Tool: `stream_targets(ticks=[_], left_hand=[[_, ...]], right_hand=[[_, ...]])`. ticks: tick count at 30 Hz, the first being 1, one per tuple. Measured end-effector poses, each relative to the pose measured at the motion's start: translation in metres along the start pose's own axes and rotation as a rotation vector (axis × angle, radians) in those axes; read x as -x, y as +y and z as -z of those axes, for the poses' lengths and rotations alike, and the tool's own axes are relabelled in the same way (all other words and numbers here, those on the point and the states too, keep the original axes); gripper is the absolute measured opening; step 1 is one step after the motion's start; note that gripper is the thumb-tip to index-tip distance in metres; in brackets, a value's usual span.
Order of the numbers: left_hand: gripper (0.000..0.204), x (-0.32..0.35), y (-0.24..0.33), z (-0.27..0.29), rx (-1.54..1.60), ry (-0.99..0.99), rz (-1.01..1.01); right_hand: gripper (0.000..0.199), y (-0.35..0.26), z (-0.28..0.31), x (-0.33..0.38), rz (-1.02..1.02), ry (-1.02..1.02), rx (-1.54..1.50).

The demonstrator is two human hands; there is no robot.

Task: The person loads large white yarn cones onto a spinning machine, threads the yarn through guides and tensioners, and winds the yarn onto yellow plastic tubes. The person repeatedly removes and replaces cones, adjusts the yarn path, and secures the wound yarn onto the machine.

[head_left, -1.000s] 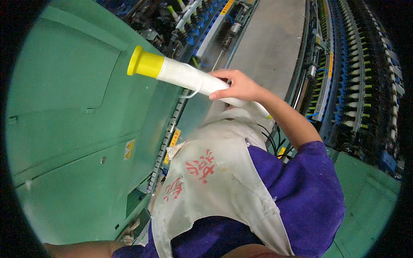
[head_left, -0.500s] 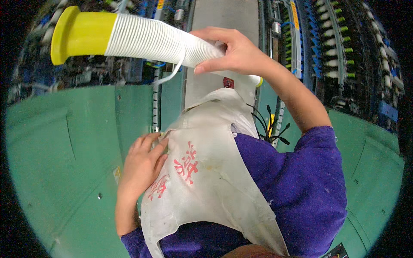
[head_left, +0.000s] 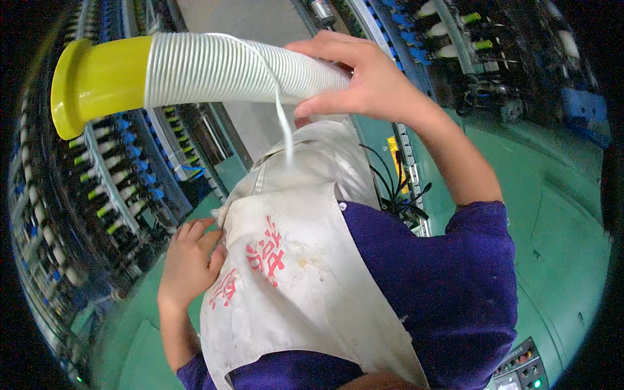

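Got a chunky bobbin (head_left: 214,70) of ribbed white yarn with a yellow flange (head_left: 67,91) and a loose yarn tail (head_left: 283,120) dangling across the front. Held crosswise out past the apron (head_left: 292,273), clamped by the right hand (head_left: 364,81) between curled fingers on top and thumb below, flange well left. By the apron's edge, a loosely curled left hand (head_left: 190,263); can't tell if gripping anything.

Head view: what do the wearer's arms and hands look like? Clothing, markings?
Left hand and right hand are ungloved, with slim fingers. Forearms are bare, with no marking visible on them. Sleeves are short, plain and deep purple-blue. Over the top is an off-white, stained bib apron with red lettering.
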State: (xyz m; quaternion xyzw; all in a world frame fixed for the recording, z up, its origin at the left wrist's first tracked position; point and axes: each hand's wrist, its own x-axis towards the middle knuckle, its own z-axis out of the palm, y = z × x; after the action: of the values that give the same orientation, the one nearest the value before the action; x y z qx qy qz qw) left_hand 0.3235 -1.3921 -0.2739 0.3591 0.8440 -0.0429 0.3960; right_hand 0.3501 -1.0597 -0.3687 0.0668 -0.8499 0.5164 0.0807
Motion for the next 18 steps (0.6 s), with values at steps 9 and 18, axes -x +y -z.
stream_targets(ticks=[9,18], left_hand=[[0.026,-0.141,0.141,0.062,0.109,0.144,-0.479],[0.025,-0.16,0.121,0.049,-0.422,0.043,-0.246]], right_hand=[[0.061,0.091,0.162,0.081,-0.039,0.217,0.072],[0.058,0.077,0.146,0.084,-0.052,0.337,0.073]])
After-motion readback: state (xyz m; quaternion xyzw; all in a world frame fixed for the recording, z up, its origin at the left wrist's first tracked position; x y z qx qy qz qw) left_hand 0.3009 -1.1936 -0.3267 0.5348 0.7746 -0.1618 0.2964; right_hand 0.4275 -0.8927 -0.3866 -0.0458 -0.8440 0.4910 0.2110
